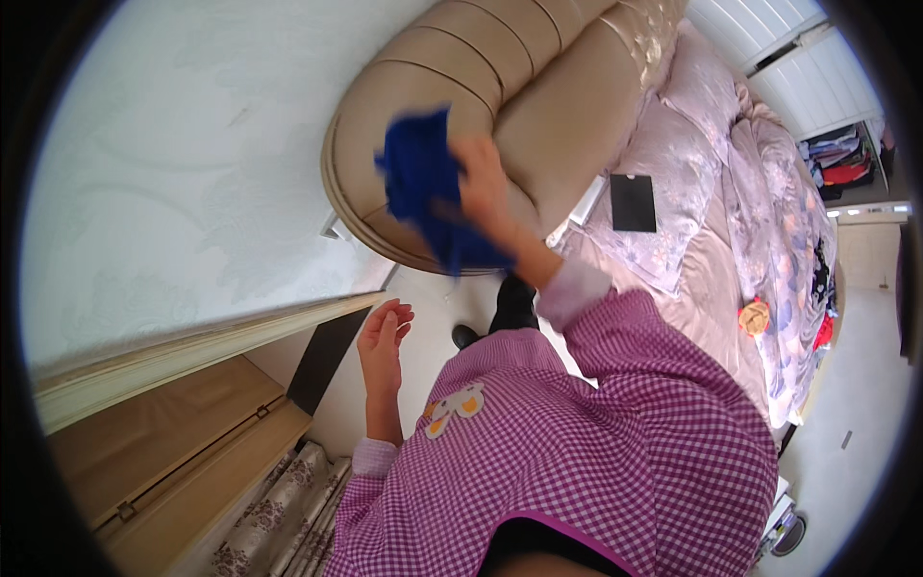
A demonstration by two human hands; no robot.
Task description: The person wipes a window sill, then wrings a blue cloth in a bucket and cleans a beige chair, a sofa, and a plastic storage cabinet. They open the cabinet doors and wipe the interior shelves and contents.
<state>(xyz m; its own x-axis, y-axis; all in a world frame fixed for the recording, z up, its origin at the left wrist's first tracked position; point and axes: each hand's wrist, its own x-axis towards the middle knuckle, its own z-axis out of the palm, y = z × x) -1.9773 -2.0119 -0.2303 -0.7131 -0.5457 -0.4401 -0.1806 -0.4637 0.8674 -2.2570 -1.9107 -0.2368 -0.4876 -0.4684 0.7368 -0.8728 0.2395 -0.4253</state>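
Note:
My right hand holds a blue cloth against the rounded end of a tan padded headboard. Both the hand and the cloth are blurred, and part of the cloth hangs below my wrist. Lower down, my left hand is in the air with nothing in it, its fingers loosely bent and the thumb apart. It is near the wooden trim along the wall. Purple checked sleeves with pale cuffs cover both arms.
A bed with pink floral pillows and a rumpled quilt stands to the right. A black flat panel lies on a pillow. Patterned curtains hang at lower left beside wooden panels. An open wardrobe compartment holds folded clothes.

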